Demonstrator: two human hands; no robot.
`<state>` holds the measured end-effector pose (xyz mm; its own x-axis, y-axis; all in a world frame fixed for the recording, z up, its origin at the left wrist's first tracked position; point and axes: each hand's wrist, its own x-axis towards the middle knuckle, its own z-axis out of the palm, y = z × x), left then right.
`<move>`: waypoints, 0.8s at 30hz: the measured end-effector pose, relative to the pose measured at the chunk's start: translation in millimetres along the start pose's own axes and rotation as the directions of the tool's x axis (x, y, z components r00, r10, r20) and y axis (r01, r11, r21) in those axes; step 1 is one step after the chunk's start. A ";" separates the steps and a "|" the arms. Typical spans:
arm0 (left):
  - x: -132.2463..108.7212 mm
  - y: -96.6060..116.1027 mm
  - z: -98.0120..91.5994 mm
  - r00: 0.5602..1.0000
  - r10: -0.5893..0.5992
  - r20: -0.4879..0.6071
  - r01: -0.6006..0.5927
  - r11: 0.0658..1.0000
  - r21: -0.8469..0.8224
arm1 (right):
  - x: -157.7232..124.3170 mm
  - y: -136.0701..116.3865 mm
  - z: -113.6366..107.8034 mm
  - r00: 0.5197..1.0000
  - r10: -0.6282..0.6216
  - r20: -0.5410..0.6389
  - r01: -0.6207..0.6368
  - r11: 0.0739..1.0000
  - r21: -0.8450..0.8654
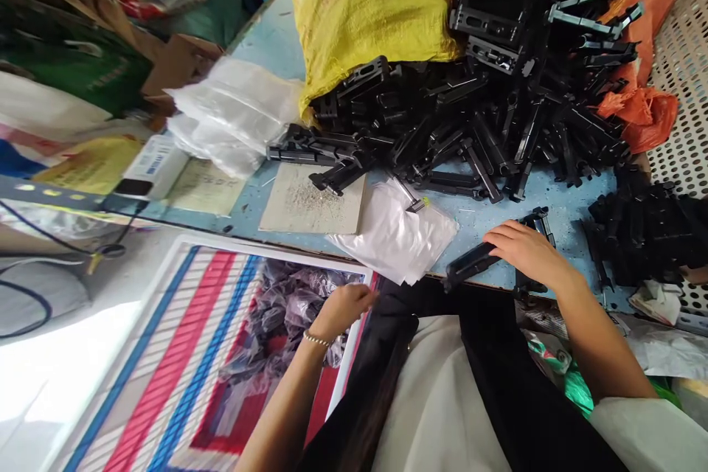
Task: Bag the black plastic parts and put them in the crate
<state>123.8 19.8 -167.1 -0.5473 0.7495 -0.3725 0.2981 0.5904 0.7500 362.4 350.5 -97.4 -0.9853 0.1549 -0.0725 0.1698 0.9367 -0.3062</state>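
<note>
My right hand [528,252] rests on a long black plastic part [470,263] at the front edge of the blue table [564,214], fingers curled over it. My left hand [347,307] hangs off the table's left side over a striped woven bag [182,376] that holds bagged parts [287,310]. Its fingers are loosely closed; whether anything is in them I cannot make out. A stack of clear plastic bags [395,236] lies on the table between the two hands.
A big heap of black plastic parts [487,110] spills from a yellow sack [365,7] at the back. More black parts [647,236] lie right. A grey board [313,200], white bags [232,114] and a perforated white crate [683,88] surround the work spot.
</note>
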 end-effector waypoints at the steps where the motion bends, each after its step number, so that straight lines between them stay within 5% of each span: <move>1: 4.2 16.2 2.0 0.999 0.034 -0.030 -0.033 0.999 0.041 | -0.7 0.3 -0.2 1.000 0.022 -0.015 -0.020 0.994 0.107; 4: 28.5 59.3 16.9 0.929 0.267 -0.255 -0.175 0.927 0.331 | 1.8 -5.7 9.6 0.977 0.205 -0.065 -0.151 0.868 0.473; 6: 49.4 74.6 24.4 0.919 0.290 -0.266 -0.170 0.902 0.396 | 7.2 -15.9 22.9 0.929 0.369 -0.009 -0.243 0.631 0.737; 10: 76.5 73.3 13.6 0.940 0.066 -0.336 -0.084 0.996 -0.040 | 22.9 -47.9 49.7 0.876 0.433 0.214 -0.236 -0.002 0.972; 13: 77.5 67.4 -3.4 0.965 -0.124 -0.231 0.010 0.899 -0.438 | 39.0 -73.4 58.8 0.902 0.323 0.287 -0.190 -0.299 0.935; 17: 70.6 69.9 -10.4 0.975 -0.126 -0.184 0.000 0.825 -0.565 | 66.7 -96.9 64.3 0.924 0.201 0.324 -0.194 -0.485 0.853; 24: 67.1 73.5 2.1 0.946 -0.023 -0.324 -0.187 0.777 -0.601 | 104.4 -109.6 75.7 0.927 0.190 0.323 -0.153 -0.595 0.789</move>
<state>110.6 114.1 -138.2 -0.7777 0.5984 -0.1926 -0.1361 0.1389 0.9809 242.4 240.3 -143.3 -0.8745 0.2197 -0.4323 0.0663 -0.8289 -0.5554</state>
